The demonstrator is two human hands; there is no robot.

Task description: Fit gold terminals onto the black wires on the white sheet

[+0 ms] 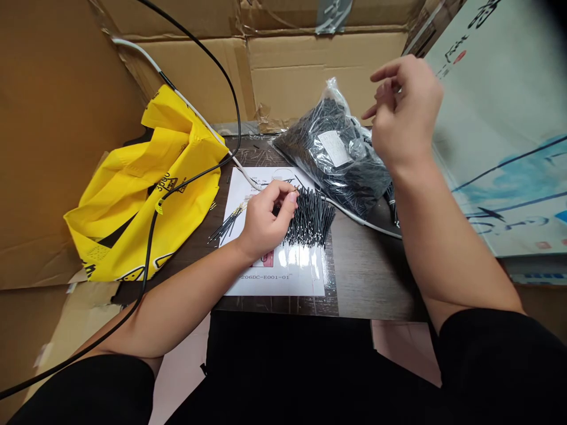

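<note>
Currently, in the head view, the left grip is closed at a loose bundle of black-sleeved wires on a printed sheet; any wire held cannot be told. The right grip is open, raised beside a bagged wire lot. Risk: if knocked, the unbound wires could slide across the glossy sheet.

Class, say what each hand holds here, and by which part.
The left hand pinches black wires at one end between fingertips; how many is unclear; the right hand holds nothing.
</note>
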